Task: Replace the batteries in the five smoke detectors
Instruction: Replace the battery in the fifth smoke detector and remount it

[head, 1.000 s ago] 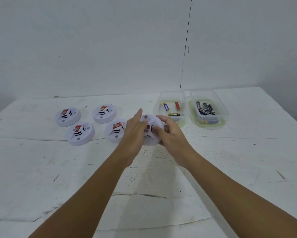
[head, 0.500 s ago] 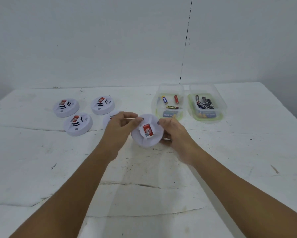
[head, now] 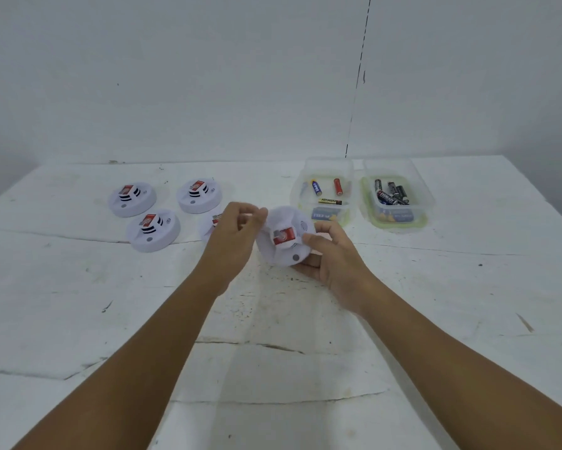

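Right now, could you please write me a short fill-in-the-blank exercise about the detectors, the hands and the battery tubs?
1. The held smoke detector is gripped from the right by the ____ hand.
2. The number of detectors lying on the table, one partly hidden behind the left hand, is ____.
3. The two clear tubs hold loose ____.
4. The left tub holds one battery whose colour is plainly ____.

Missing words: right; four; batteries; red
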### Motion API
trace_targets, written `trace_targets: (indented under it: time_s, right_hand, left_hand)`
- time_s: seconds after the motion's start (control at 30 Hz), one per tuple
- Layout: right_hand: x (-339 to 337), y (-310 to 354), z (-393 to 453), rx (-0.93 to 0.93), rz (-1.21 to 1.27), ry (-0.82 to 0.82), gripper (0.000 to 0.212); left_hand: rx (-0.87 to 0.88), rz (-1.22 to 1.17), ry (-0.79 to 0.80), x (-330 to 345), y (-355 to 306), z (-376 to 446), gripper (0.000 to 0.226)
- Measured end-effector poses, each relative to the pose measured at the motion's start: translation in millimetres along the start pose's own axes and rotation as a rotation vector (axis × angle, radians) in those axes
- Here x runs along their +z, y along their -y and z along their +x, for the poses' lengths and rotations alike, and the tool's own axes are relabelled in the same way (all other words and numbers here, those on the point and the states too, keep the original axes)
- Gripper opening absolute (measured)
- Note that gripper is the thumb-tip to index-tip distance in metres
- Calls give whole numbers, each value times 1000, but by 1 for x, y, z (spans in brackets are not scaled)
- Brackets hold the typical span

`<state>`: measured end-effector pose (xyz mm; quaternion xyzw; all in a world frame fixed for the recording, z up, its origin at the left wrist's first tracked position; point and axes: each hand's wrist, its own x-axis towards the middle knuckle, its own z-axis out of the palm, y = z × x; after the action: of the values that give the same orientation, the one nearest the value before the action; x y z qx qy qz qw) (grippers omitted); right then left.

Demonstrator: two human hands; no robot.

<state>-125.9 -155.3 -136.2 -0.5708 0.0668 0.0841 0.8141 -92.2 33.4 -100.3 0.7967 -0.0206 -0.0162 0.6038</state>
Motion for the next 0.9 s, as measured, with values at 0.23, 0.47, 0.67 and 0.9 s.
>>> trace_targets:
  time_s: [0.23,0.47,0.67,0.9]
  right_hand:
    - [-10,-9,-3,-171,-590,107,64]
    - [-7,-9,-6,-221,-835,77,97]
    - [-11,-14,-5,-254,-876,34,101]
    - [-14,-16,-1,-238,-868,46,102]
  left_hand:
    - [47,34,92,10,31,-14,29]
    - [207,247,17,13,41,-23,31]
    - [247,277,0,17,44,-22,34]
    - [261,352,-13,18,49,-20,35]
